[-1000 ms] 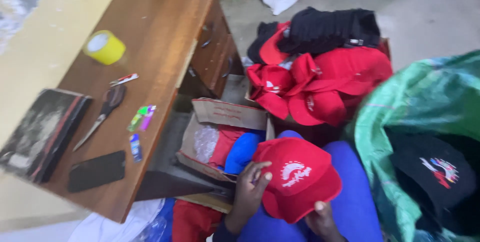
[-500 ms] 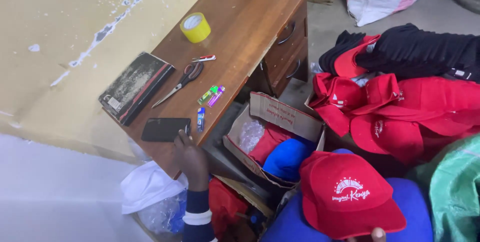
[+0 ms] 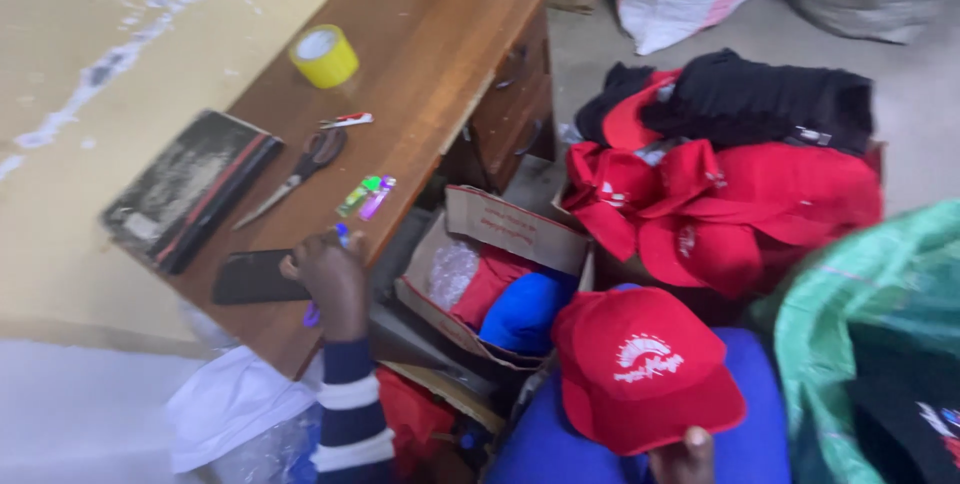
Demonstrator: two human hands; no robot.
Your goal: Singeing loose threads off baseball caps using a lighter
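The left hand (image 3: 328, 269) rests on the table (image 3: 420, 74), fingers curled over a small purple pen (image 3: 313, 314) beside the black phone (image 3: 258, 277). The right hand (image 3: 683, 454) pinches the red cap (image 3: 640, 364) by its brim.

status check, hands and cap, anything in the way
Left hand on desk edge, fingers over a small blue item. Right hand holding red cap on lap. Black phone beside left hand.
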